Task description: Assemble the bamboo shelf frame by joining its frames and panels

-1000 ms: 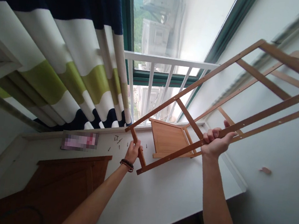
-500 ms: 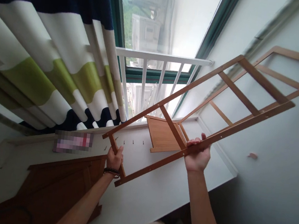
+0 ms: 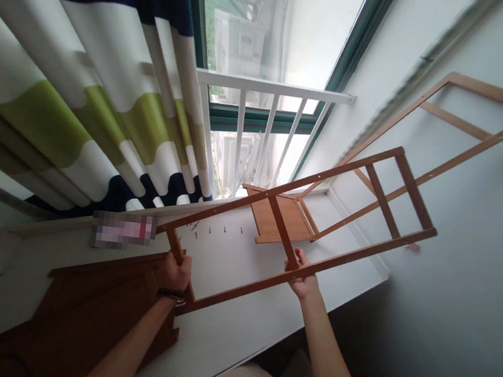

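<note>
Head view: A wooden frame [image 3: 282, 231] is held tilted above the counter [image 3: 223, 344]. The left hand [image 3: 177, 274] is closed around its end crossbar; the right hand [image 3: 302, 277] is curled around the near rail, at a middle crossbar. Grip force cannot be determined.

Caution: the far end overlaps a second frame [image 3: 461, 158] in this view; swinging it could knock that frame over. Lowering the near side carelessly could scatter the screws [image 3: 225, 229] or scrape the dark panels [image 3: 93, 316] under the left hand.

Limits of view: the left fingertips are hidden, and the right fingers are partly covered by the rail. The packet [image 3: 122, 232] is pixelated and unreadable. Contact between the two frames cannot be confirmed.
</note>
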Motion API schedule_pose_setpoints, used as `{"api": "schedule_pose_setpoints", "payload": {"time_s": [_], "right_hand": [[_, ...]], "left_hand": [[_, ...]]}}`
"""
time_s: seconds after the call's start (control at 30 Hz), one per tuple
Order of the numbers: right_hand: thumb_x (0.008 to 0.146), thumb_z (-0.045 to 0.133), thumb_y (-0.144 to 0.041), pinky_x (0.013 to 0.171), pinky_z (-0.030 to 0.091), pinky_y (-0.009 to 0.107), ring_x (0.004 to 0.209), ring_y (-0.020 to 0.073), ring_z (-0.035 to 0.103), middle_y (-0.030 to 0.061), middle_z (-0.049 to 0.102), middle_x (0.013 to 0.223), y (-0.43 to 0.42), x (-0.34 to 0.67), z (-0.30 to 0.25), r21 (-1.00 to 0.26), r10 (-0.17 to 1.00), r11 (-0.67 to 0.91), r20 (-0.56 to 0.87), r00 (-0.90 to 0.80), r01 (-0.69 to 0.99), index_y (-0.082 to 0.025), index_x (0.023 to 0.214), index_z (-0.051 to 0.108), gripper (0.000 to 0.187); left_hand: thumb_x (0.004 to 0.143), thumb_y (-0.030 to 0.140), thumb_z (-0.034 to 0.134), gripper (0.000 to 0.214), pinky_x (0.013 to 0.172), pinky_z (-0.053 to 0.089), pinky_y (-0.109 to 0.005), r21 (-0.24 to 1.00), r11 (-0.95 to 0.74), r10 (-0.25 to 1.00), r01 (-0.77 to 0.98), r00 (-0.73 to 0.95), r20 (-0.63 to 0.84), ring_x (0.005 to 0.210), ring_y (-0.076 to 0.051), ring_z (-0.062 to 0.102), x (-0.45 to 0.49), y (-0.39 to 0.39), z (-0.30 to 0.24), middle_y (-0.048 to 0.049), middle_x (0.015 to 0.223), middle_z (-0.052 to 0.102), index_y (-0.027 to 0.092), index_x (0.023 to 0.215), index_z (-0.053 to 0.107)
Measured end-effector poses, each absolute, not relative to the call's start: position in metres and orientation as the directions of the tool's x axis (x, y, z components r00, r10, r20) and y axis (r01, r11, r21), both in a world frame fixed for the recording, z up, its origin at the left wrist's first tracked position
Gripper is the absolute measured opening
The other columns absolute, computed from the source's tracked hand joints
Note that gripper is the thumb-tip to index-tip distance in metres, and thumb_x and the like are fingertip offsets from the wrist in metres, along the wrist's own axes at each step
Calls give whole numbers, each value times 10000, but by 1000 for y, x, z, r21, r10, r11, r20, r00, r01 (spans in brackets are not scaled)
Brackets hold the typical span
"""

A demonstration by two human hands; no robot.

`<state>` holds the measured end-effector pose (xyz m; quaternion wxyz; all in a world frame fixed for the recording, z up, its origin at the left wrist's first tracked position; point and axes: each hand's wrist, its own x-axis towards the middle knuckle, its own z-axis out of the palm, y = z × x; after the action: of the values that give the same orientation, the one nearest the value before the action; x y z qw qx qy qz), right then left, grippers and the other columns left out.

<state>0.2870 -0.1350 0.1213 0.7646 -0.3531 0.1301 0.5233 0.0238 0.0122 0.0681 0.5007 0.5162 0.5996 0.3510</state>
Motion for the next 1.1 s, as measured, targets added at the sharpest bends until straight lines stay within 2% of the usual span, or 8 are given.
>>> {"api": "schedule_pose_setpoints", "payload": {"time_s": [0.1, 0.23, 0.37, 0.47, 0.6, 0.8, 1.0, 1.1], "right_hand": [[836, 443, -168, 472, 517, 195, 429, 69, 505, -40, 512, 524, -136, 281, 94, -313, 728, 55, -637, 253, -948, -167, 697, 514, 155], [843, 410, -177, 490, 521, 219, 506, 98, 574, 20, 616, 648, -134, 277, 69, -288, 722, -7, -665, 194, -958, -139, 808, 552, 152], [872, 377, -266, 534, 533, 283, 772, 194, 655, 89, 656, 875, -130, 277, 53, -358, 732, -50, -649, 210, -932, -127, 951, 550, 236], [895, 311, -378, 467, 494, 261, 868, 231, 647, 68, 637, 890, -127, 279, 46, -404, 753, -58, -618, 225, -913, -161, 924, 543, 319], [889, 259, -470, 383, 405, 219, 882, 238, 643, 29, 611, 888, -126, 284, 43, -461, 785, -59, -570, 244, -885, -213, 929, 536, 380], [865, 325, -482, 521, 484, 330, 781, 226, 658, 35, 597, 1003, -128, 292, 38, -522, 718, -87, -624, 310, -849, -228, 1044, 503, 358], [878, 268, -295, 505, 489, 280, 545, 130, 598, 17, 609, 685, -132, 281, 53, -524, 502, 251, -648, 572, -814, -169, 787, 521, 297], [833, 346, -347, 605, 516, 311, 499, 115, 553, -40, 514, 533, -136, 272, 78, -547, 517, 387, -539, 665, -743, -193, 691, 484, 251]], "left_hand": [[619, 257, 500, 171, 512, 378, -283, 916, 118, 993, 384, -64, -101, 497, -189, 506, 15, 6, 67, 10, 523, 514, 200, 780, 506], [618, 248, 512, 103, 551, 388, -300, 871, 115, 993, 477, -61, -98, 497, -199, 509, 4, 1, 62, 5, 522, 511, 210, 708, 481], [611, 244, 528, 94, 591, 392, -307, 854, 94, 995, 511, -72, -67, 580, -226, 535, -4, 3, 52, -15, 559, 538, 217, 671, 462], [613, 257, 531, 109, 574, 389, -304, 843, 101, 995, 528, -69, -76, 589, -225, 532, -7, 6, 45, -21, 574, 548, 224, 657, 437], [633, 270, 514, 106, 540, 381, -295, 818, 116, 993, 563, -57, -101, 546, -211, 521, -6, 7, 44, -5, 517, 527, 230, 661, 420], [628, 292, 511, 149, 514, 381, -292, 795, 147, 989, 589, -68, -133, 478, -190, 506, -2, 6, 49, 15, 456, 485, 228, 613, 377], [614, 271, 486, 108, 428, 377, -260, 863, 145, 989, 484, -66, -130, 393, -153, 485, 5, 4, 50, 46, 436, 463, 201, 671, 428], [613, 266, 491, 142, 366, 351, -236, 914, 147, 989, 378, -54, -136, 338, -129, 452, 15, 3, 51, 72, 416, 439, 190, 724, 446]]}}
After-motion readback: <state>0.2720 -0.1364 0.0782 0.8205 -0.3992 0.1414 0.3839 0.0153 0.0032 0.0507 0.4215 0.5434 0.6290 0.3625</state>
